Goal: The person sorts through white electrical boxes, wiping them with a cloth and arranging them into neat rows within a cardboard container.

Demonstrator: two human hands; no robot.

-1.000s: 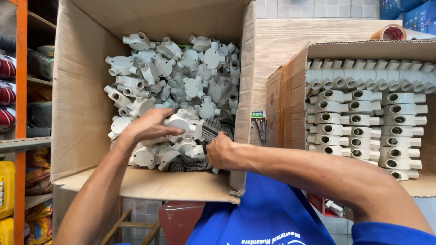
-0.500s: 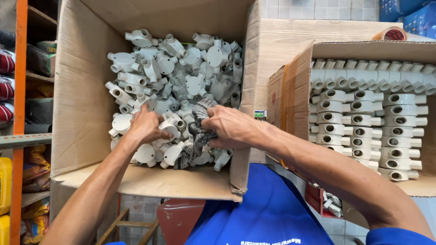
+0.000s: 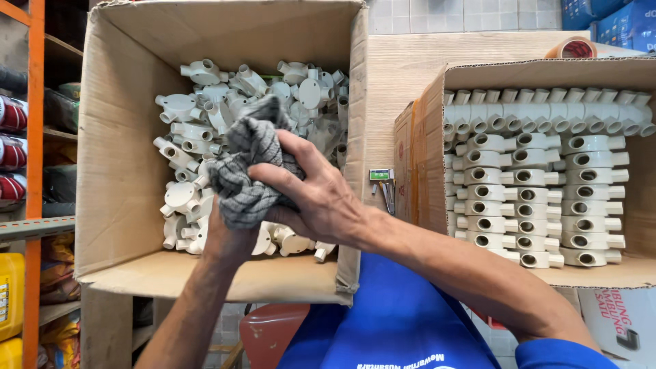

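A grey checked cloth (image 3: 251, 164) is bunched over the middle of a large open cardboard box (image 3: 119, 150) filled with loose white plastic conduit junction fittings (image 3: 205, 102). My right hand (image 3: 318, 195) grips the cloth from the right side. My left hand (image 3: 229, 236) is under the cloth, mostly hidden by it, with fingers closed on something I cannot make out; only the wrist and heel show. Fittings near the front edge of the box peek out below both hands.
To the right, a second cardboard box (image 3: 427, 130) holds neatly stacked rows of the same white fittings (image 3: 540, 178). A tape roll (image 3: 572, 48) rests behind it. Orange shelving (image 3: 34, 137) with stocked goods stands at the left. Small items (image 3: 381, 181) sit between the boxes.
Both hands have risen out of the pile of fittings, and the grey cloth, barely showing before, is now lifted and bunched between them.
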